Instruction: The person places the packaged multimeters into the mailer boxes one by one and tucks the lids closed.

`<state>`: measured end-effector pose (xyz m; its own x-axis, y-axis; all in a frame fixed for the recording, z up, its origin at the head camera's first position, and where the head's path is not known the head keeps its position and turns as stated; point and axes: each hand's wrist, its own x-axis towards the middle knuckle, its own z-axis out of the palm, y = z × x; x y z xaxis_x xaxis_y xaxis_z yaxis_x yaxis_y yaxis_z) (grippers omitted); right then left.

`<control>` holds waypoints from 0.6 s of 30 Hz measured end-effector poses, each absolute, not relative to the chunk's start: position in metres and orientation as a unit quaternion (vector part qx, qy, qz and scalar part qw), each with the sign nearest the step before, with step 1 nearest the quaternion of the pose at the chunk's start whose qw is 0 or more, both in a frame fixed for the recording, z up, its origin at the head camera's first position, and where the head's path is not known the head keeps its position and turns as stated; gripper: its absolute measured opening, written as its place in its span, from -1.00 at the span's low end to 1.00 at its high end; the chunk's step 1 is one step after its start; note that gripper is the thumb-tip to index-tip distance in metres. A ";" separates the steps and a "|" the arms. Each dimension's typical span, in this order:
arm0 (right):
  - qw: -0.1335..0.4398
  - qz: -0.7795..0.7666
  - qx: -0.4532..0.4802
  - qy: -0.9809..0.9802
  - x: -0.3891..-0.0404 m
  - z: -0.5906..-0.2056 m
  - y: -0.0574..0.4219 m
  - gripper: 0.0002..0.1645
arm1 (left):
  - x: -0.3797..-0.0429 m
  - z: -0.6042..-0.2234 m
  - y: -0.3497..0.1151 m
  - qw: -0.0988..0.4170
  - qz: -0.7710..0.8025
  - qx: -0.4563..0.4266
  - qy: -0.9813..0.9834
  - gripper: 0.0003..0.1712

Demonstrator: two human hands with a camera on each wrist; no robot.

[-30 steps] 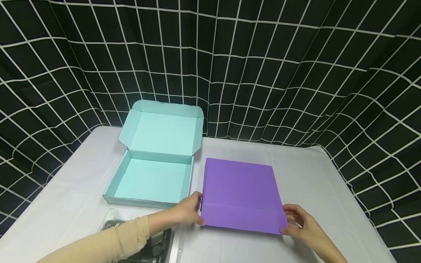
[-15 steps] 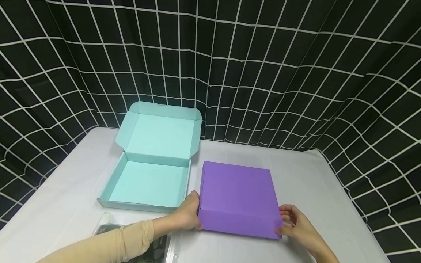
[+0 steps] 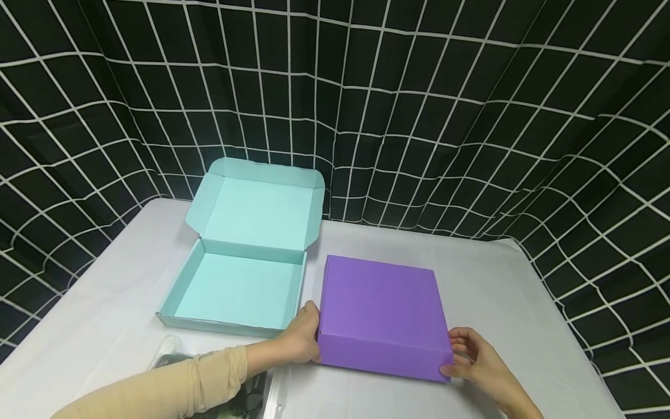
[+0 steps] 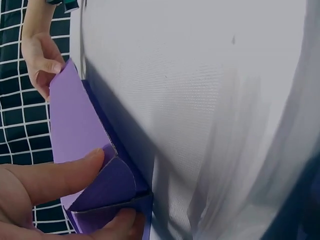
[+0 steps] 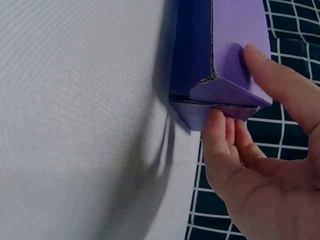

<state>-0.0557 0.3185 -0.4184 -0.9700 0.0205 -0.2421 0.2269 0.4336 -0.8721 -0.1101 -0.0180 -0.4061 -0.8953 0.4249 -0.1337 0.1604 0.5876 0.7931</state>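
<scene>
A purple cardboard box (image 3: 384, 305) lies on the white table with its lid over it and its front panel (image 3: 384, 354) folded down. My left hand (image 3: 300, 338) grips the front left corner, the thumb (image 4: 82, 172) on the front panel and the fingers at the side. At the front right corner my right hand (image 3: 477, 364) pinches the box, its thumb (image 5: 265, 65) on the front panel and fingertips (image 5: 216, 122) against the side wall. In the right wrist view a rounded flap (image 5: 220, 92) shows at the corner, with a thin gap beside it.
Left of the purple box stands a light teal box (image 3: 230, 325), its lid (image 3: 262, 209) raised. Below my left forearm lies a clear plastic package (image 3: 166, 348) with dark contents, partly hidden by the sleeve. A black curtain (image 3: 419, 116) with a white grid surrounds the table.
The purple box's front panel has swung from slanting outward to nearly upright, and my left thumb has shifted slightly along the corner. Both hands stay at the corners; the teal box is unmoved.
</scene>
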 end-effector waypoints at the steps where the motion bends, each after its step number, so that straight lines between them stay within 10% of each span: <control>1: 0.099 -0.526 0.072 0.842 -0.056 -0.418 0.319 -0.17 | -0.110 -0.406 -0.017 0.158 0.421 0.164 0.878 -0.28; 18: 0.091 -0.523 0.065 0.845 -0.056 -0.417 0.319 -0.15 | -0.115 -0.401 -0.014 0.178 0.387 0.153 0.892 -0.34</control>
<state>-0.0564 0.3188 -0.4167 -0.9751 0.0141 -0.2215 0.2044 0.4454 -0.8717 -0.1153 -0.0139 -0.4013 -0.8897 0.4112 -0.1985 0.1355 0.6529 0.7452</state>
